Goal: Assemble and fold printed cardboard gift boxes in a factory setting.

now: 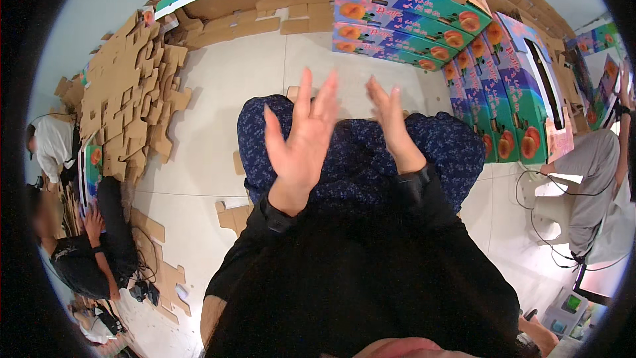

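My left hand (301, 136) is raised in front of me, palm toward the camera, fingers spread, holding nothing. Beside it, my right hand (392, 122) is turned edge-on with its fingers straight and apart, also empty. Both hover above my lap, which is covered by dark blue patterned fabric (450, 152). Black sleeves cover both forearms. The two hands are a short gap apart and do not touch.
Stacks of colourful fruit-printed cartons (404, 20) stand ahead and to the right (517, 99). A heap of brown cardboard inserts (132, 99) lies at the left. A person in black (93, 252) crouches at lower left; another person in grey (596, 172) sits at right. Cardboard scraps (232, 215) dot the pale floor.
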`<act>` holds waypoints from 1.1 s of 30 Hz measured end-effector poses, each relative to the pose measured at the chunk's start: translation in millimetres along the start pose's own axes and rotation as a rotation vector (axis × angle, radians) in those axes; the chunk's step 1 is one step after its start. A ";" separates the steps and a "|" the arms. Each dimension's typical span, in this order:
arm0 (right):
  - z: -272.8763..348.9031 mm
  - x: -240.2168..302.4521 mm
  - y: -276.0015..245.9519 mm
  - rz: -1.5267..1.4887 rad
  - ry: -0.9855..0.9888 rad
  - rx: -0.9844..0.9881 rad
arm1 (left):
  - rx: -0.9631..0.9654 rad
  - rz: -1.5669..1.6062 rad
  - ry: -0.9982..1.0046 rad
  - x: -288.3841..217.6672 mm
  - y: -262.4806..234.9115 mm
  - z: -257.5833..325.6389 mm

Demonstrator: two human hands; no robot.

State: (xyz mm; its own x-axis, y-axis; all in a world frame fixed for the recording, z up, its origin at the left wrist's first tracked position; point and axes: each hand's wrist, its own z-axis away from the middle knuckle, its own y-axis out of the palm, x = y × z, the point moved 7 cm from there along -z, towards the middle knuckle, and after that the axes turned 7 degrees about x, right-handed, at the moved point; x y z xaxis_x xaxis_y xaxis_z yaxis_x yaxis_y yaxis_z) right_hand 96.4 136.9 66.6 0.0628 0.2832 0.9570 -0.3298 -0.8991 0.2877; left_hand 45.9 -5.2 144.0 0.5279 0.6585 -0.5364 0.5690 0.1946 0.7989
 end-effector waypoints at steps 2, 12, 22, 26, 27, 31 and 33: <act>6.9 -7.2 25.1 -0.620 0.146 0.255 | 0.156 -0.965 0.236 -8.6 22.7 -0.4; 63.1 50.6 74.2 -1.052 0.133 0.823 | -0.188 -1.436 0.246 -51.2 -63.5 -24.2; 52.4 -0.3 11.1 -0.654 -0.013 0.271 | -0.520 -0.884 0.215 -101.4 -161.0 26.7; 37.8 -23.1 14.4 -1.140 0.154 0.405 | -0.817 -0.969 0.118 -119.0 -190.3 59.5; 33.6 -24.0 17.1 -1.137 0.155 0.411 | -0.819 -0.968 0.125 -124.1 -197.6 65.9; 22.7 -53.8 14.0 -1.140 0.295 0.269 | -0.756 -0.934 0.169 -126.2 -217.1 67.9; 33.0 -82.0 3.4 -1.034 0.573 -0.312 | -0.723 -0.804 0.248 -126.5 -192.7 59.1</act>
State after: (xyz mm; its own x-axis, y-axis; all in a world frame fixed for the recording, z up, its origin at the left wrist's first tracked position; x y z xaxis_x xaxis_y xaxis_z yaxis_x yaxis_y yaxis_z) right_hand 121.2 99.6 -9.7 0.0316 0.9940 0.1050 -0.5868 -0.0666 0.8070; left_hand -93.3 -169.0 41.8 -0.0166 0.2613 -0.9651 0.1444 0.9557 0.2563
